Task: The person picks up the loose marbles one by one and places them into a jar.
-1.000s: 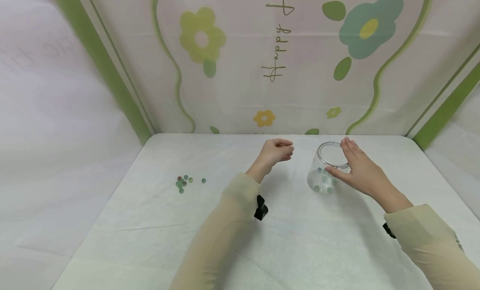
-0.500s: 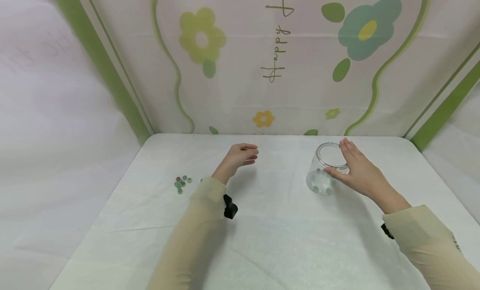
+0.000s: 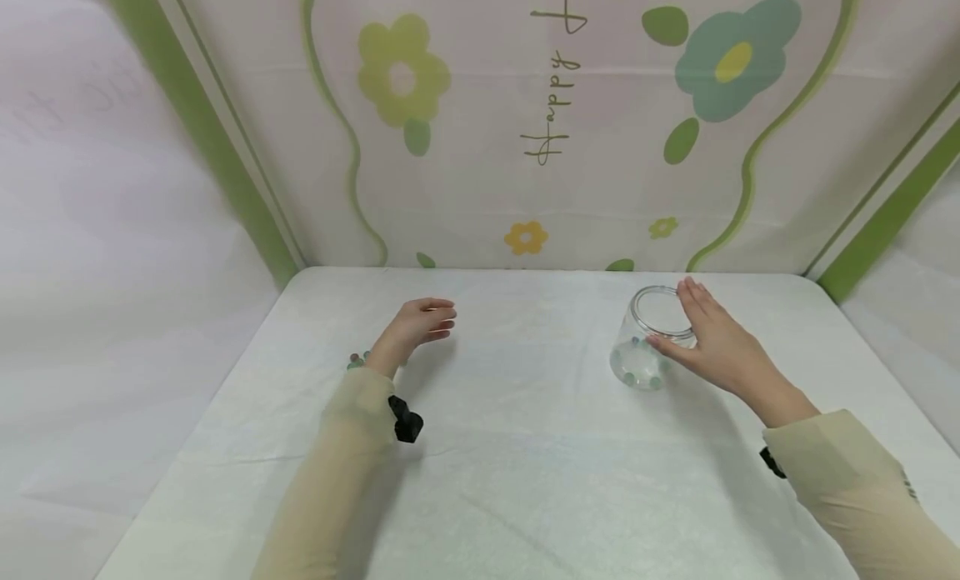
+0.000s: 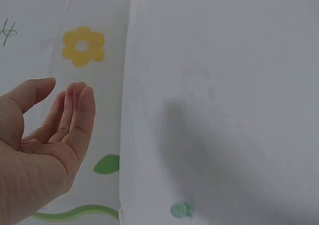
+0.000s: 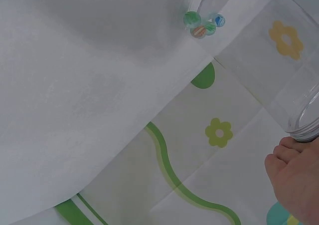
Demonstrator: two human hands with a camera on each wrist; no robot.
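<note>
My left hand [image 3: 414,328] hovers over the left part of the table with nothing in it, its fingers relaxed and the thumb apart in the left wrist view. Partly hidden behind that wrist are several small glass marbles [image 3: 355,360] on the table; a lone green marble [image 4: 180,210] shows in the left wrist view. On the right stands a clear, lidless jar [image 3: 624,347] with several marbles [image 5: 192,19] at its bottom. My right hand [image 3: 720,347] rests against the jar's rim, fingers straight along the right side and thumb at the near side.
A white cloth covers the table [image 3: 510,447]. Behind it rises a printed flower curtain [image 3: 480,163], with a pale side curtain [image 3: 135,272] at the left. A black wrist camera [image 3: 406,420] sits at the left sleeve.
My left hand has moved left, away from the jar, and now hides part of the loose marbles. The right hand stays at the jar, which stands in place.
</note>
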